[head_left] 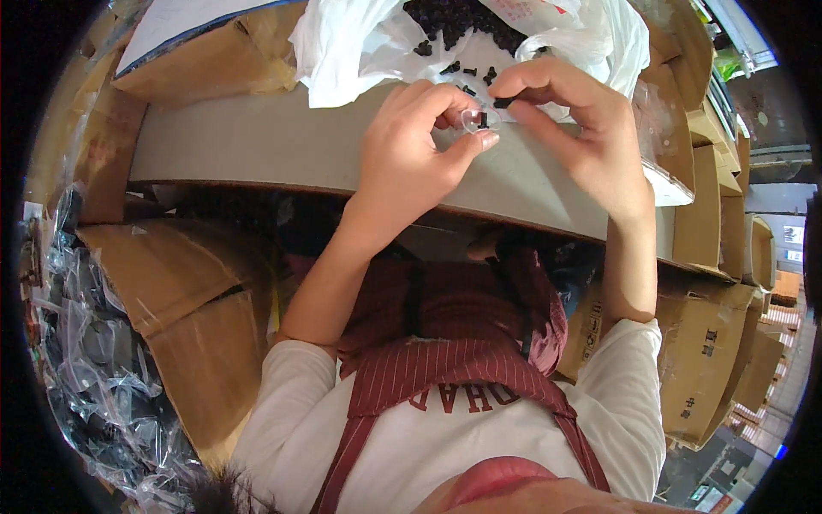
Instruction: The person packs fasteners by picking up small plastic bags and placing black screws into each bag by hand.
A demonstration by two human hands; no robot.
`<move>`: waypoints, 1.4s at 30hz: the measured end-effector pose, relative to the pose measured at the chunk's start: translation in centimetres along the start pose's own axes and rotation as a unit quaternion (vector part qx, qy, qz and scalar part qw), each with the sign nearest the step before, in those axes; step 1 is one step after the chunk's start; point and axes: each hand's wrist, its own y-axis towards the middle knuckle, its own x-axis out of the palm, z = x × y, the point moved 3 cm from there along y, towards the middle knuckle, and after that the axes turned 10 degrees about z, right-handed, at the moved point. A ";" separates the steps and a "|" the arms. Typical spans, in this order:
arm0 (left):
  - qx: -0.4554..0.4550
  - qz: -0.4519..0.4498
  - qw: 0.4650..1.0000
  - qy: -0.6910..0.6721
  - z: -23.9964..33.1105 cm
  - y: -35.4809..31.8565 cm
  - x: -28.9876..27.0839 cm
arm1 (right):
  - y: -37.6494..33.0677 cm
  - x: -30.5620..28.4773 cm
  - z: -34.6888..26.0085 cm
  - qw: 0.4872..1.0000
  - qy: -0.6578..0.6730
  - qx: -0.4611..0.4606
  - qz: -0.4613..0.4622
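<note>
My left hand (406,147) pinches a small clear round plastic piece (470,119), which looks like a suction cup, between thumb and forefinger. A short black peg (483,121) shows at it; whether the peg is fixed in it I cannot tell. Close by on the right, the thumb and forefinger of my right hand (591,128) are closed on a small black part (504,103), mostly hidden by the fingertips. Just beyond both hands, several loose black parts (469,70) lie on white plastic, in front of a large heap of the same parts (462,21).
A white plastic bag (342,53) lies open around the heap on the grey tabletop (248,141). Cardboard boxes (205,64) stand at the left, more boxes (706,360) at the right. Clear plastic bags (103,360) with dark contents fill the lower left.
</note>
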 end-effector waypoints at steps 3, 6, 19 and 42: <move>0.011 0.004 1.000 -0.004 0.0 0.0 0.1 | 0.0 0.6 -1.1 0.995 -0.019 -0.099 -0.016; 0.017 0.009 1.000 -0.005 0.0 0.0 0.0 | 0.1 0.5 -0.8 0.993 -0.080 -0.077 -0.030; 0.000 0.026 1.000 -0.013 0.4 0.0 -0.1 | 0.9 2.4 5.0 0.942 -0.331 0.027 -0.038; -0.007 0.037 0.999 -0.023 0.4 0.1 -0.1 | 2.0 0.7 0.8 0.997 -0.071 -0.017 -0.008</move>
